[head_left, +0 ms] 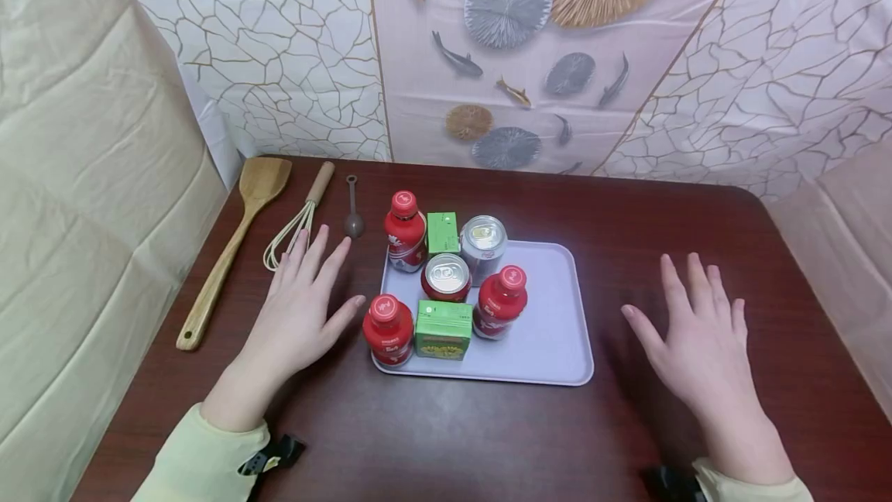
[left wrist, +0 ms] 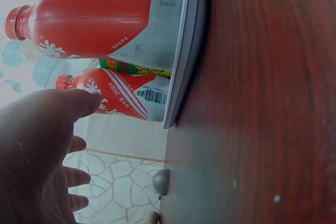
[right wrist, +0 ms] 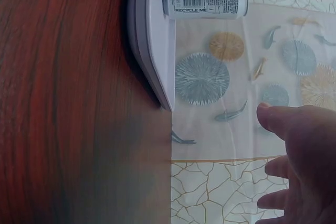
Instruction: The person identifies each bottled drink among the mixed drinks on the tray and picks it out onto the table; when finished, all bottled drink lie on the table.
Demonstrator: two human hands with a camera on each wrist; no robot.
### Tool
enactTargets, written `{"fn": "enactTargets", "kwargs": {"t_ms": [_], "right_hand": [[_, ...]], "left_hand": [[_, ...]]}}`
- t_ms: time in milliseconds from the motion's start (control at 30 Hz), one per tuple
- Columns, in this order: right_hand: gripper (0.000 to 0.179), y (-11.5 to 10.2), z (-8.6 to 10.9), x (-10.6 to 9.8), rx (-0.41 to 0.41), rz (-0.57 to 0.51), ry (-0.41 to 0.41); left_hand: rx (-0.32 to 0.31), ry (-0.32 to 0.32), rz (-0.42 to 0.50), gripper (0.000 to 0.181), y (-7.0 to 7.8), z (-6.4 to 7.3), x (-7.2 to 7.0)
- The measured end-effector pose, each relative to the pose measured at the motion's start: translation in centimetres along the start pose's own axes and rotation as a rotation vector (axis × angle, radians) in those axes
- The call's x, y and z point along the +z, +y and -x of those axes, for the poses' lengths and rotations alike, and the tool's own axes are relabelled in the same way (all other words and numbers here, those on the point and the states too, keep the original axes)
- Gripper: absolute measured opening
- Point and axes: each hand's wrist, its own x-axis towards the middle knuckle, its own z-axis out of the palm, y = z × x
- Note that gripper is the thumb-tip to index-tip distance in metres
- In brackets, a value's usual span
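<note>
Both hands are bare of things: the left hand (head_left: pixel 300 312) has its fingers spread to the left of the pale tray (head_left: pixel 547 324), and the right hand (head_left: pixel 704 355) has its fingers spread well to the right of it. The tray sits in the middle of the tabletop (head_left: pixel 481 440), and its load is bunched up on the left side, so if it were picked up with the same pull on both sides, the left side could dip and things could slide off. The near left red bottle (head_left: pixel 388 331) stands right by the rim, close to the left thumb, so a small bump there could knock it over. The far left red bottle (head_left: pixel 406 235) is tall and by the edge too, so a quick tilt could make it fall. The red can (head_left: pixel 446 277), near green box (head_left: pixel 444 331) and right red bottle (head_left: pixel 500 304) are packed close, so one tipping could push the next, and maybe the silver can (head_left: pixel 483 250) as well. The left fingers show over the whisk (head_left: pixel 293 231); I can't tell if they touch it, but a careless sweep could send it rolling.
</note>
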Motion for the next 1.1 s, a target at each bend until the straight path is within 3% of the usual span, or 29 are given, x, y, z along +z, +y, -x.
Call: {"fn": "enactTargets", "kwargs": {"t_ms": [267,467,600,700,900,1100], "right_hand": [[0.079,-0.8,-0.3,0.2,-0.048,-0.04,0.032],[0.06,-2.4,-1.2,-0.8,-0.096,-0.155,0.053],[0.044,-3.8,-1.8,-1.3,-0.151,-0.24,0.058],[0.033,-4.8,-2.2,-1.4,-0.195,-0.321,0.052],[0.034,-7.0,-3.1,-1.4,-0.302,-0.503,-0.075],[0.045,-9.2,-3.8,-1.5,-0.39,-0.545,-0.161]], "left_hand": [[0.006,0.007,-0.004,0.079,-0.1,0.3,0.3],[-0.055,0.01,0.062,0.075,0.0,-0.1,0.2],[-0.133,-0.022,0.198,0.071,-0.1,-0.8,0.5],[-0.193,-0.078,0.355,0.066,-0.3,-1.6,1.2],[-0.36,-0.208,0.699,0.062,-0.6,-3.4,3.0],[-0.462,-0.279,0.799,0.066,-0.3,-4.5,3.9]]}}
